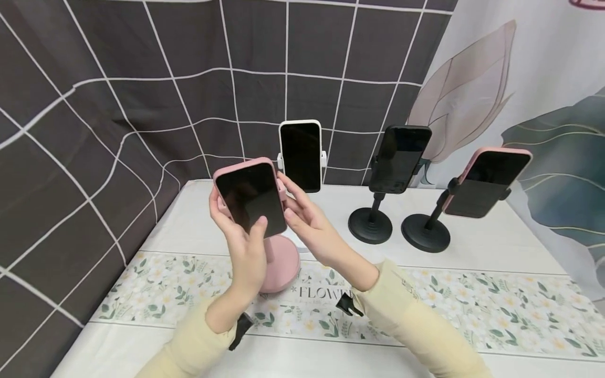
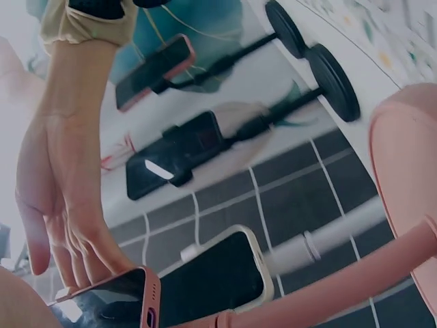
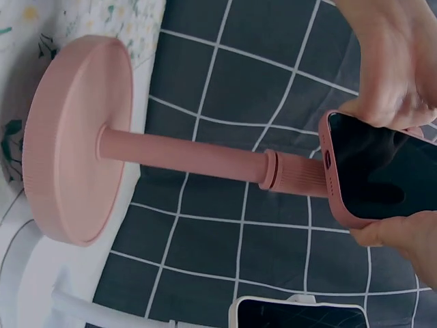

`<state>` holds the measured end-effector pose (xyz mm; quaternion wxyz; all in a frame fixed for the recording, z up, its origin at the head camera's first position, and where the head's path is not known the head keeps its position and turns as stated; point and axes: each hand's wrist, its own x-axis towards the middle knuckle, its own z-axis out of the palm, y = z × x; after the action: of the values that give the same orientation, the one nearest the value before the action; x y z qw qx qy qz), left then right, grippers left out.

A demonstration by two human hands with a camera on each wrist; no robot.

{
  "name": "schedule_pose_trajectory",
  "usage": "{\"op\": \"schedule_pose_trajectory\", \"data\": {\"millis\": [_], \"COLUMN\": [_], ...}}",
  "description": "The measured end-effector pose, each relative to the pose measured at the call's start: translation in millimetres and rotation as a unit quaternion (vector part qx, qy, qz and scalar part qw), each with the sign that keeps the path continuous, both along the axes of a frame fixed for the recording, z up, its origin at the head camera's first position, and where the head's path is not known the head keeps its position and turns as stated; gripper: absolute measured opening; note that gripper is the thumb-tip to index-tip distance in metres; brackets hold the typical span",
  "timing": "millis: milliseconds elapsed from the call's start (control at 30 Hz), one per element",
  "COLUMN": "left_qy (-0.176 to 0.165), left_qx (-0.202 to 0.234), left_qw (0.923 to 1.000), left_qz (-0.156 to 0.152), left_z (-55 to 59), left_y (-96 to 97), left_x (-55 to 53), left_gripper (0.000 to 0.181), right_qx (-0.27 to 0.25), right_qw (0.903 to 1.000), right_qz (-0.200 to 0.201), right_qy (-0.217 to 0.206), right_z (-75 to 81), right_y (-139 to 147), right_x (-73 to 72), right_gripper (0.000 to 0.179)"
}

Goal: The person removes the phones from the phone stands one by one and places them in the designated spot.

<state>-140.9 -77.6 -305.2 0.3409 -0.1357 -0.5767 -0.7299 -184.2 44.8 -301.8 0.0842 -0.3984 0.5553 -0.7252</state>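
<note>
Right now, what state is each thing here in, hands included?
Near pink phone: screen dark, tilted, held.
Pink stand: clamp arms at that phone's sides.
White-rimmed phone: screen dark, upright in its white stand.
Black phone: screen dark, tilted, in a black stand.
Right pink phone: screen dark, tilted, in another black stand.
Left hand: grip on the held phone, thumb over its screen.
Right hand: grip at its right edge.

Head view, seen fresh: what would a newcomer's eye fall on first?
First, the pink-rimmed phone left of centre, held between the left hand and right hand above a round pink base. Then the white-rimmed phone behind it, and, to the right, a black phone and a tilted pink phone, both on black stands.
</note>
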Motion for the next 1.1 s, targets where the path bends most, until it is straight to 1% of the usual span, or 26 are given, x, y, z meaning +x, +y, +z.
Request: {"op": "schedule_pose_trajectory", "data": {"millis": [100,200,367,500,600,733,900,1000,1100], "left_qy": [-0.004,-0.005,-0.008,-0.009,-0.003,0.002,0.003,0.003,-0.002], "left_qx": [-0.001,-0.008,-0.015,-0.016,-0.016,-0.01,0.007,0.012,0.013], "left_qw": [1.0,0.9999,0.9993,0.998,0.9965,0.9938,0.99,0.9883,0.9872], "left_qz": [-0.007,-0.013,-0.034,-0.06,-0.082,-0.111,-0.141,-0.152,-0.159], "left_z": [0.5,-2.4,-10.6,-16.1,-17.0,-13.9,-9.8,-10.4,-14.5], "left_y": [7.0,13.4,25.7,36.3,44.0,55.2,70.1,77.9,84.4], "left_x": [3.1,5.1,8.4,11.3,14.0,17.0,17.6,17.0,16.1], "left_gripper": [0.079,0.078,0.077,0.077,0.077,0.079,0.077,0.075,0.073], "right_qx": [-0.004,-0.006,0.002,0.008,-0.001,-0.02,-0.038,-0.042,-0.044], "right_qw": [1.0,0.9999,0.9988,0.9966,0.9946,0.9916,0.9867,0.9839,0.9806], "right_qz": [-0.003,-0.012,-0.05,-0.081,-0.101,-0.121,-0.144,-0.162,-0.184], "right_qy": [-0.005,-0.006,0.004,0.007,0.021,0.043,0.066,0.062,0.051], "right_z": [-2.5,-7.0,-16.7,-24.8,-28.8,-28.3,-21.9,-21.7,-25.0], "right_y": [7,14,28,38,45,53,65,70,73], "right_x": [4.1,10.4,25.4,37.3,43.7,50.5,58.3,63.1,67.8], "right_gripper": [0.077,0.073,0.066,0.065,0.067,0.068,0.068,0.07,0.072]}}
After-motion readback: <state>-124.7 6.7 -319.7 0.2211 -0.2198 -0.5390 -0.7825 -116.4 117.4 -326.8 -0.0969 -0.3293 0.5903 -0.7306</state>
